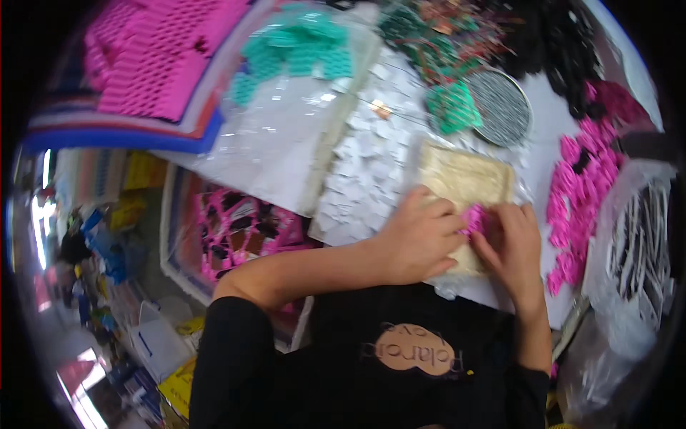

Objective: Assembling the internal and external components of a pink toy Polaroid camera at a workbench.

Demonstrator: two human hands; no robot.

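Both my hands meet over a beige, plastic-wrapped flat block (pixel 466 168) on the table. Between them is a small bright pink piece (pixel 472 218), mostly covered by fingers, so its exact kind does not show. My left hand (pixel 423 236) has its fingers curled in around the piece from the left. From the other side, my right hand (pixel 516 247) pinches it between thumb and fingers. To the right lies a long heap of similar pink pieces (pixel 582 193). White paper-like squares (pixel 368 168) spread out left of the block.
A round tin of thin grey metal pieces (pixel 499 106) stands beyond the block, beside a green mesh bundle (pixel 453 107). Pink perforated sheets (pixel 161 61) lie in a blue-edged tray at far left. Below is a bin of pink and black items (pixel 246 229). Clear bags (pixel 632 250) stand at right.
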